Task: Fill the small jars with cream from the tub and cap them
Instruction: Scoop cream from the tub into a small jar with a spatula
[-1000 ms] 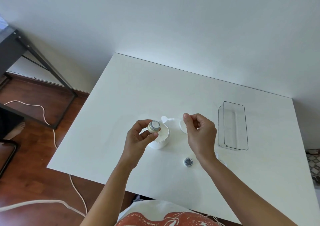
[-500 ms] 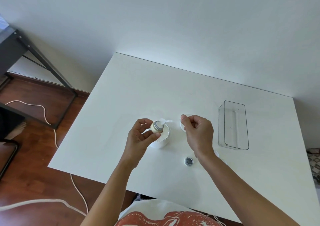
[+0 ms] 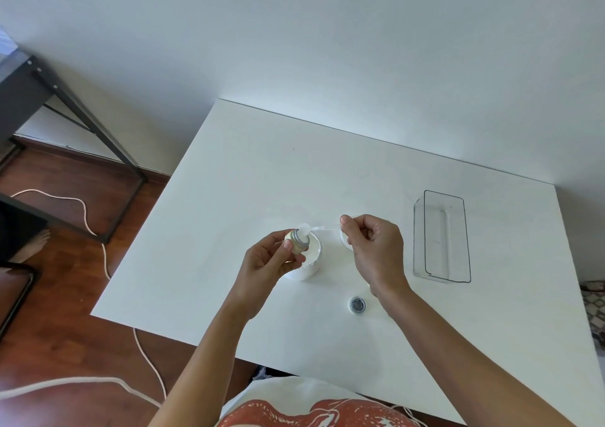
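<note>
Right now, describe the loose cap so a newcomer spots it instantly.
On the white table, look near the front edge, just inside the right forearm and nearer than the white tub. The cap lies alone there: small, round and dark grey, the only dark item on the tabletop.

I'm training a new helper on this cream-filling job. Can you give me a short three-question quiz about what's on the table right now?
1. True or false: the left hand holds the small jar above the open tub.
2. What does the right hand pinch? A) the loose cap B) a thin white spatula C) the clear bin
3. Fill in: the loose cap lies on the table, on the side of the tub ____ the person.

Key
1. True.
2. B: the spatula reaches from the fingers to the jar's mouth.
3. Nearer. The clear bin stands apart, on the person's right.
</note>
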Motion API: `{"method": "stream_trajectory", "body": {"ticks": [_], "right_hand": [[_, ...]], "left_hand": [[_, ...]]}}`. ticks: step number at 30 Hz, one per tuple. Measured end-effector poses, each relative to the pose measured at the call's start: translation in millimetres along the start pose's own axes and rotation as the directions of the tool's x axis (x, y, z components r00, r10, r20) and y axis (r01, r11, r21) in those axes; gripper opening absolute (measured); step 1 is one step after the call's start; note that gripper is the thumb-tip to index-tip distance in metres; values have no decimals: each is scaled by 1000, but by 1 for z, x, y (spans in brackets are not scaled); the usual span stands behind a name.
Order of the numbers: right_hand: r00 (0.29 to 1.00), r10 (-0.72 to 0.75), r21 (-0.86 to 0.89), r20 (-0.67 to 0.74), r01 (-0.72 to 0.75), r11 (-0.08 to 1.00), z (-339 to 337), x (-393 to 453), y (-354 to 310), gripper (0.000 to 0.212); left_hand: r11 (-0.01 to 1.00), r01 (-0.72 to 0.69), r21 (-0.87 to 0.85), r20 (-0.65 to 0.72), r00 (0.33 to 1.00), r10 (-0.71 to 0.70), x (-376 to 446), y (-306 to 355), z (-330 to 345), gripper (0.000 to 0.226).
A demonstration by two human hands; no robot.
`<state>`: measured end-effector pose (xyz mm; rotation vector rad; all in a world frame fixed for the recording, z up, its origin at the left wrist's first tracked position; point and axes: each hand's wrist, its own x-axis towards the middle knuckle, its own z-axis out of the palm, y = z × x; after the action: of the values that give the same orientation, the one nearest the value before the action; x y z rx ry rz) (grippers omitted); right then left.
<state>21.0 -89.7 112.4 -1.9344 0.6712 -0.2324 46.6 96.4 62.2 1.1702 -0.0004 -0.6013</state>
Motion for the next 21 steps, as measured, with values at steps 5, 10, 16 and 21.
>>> {"method": "stream_trajectory", "body": {"ticks": [5,10,16,21], "right_hand": [[998,-20,22,54,19,1000,-2,0,0,38],[994,-61,18,96,59,998,-4,-1,-2,35],[990,21,123,137,-38,992,-11,7,0,31],[994,87,86,73,-93,992,-8,14,17,25]], "left_hand": [[999,38,-15,26,999,-37,1,1,-1,35],[996,63,-55,38,997,-61,2,3,-1,39],[993,79,-89,-19,997,-81,3,3,-4,34],[992,39,-116,-83,995,-49,1,2,-16,33]]}}
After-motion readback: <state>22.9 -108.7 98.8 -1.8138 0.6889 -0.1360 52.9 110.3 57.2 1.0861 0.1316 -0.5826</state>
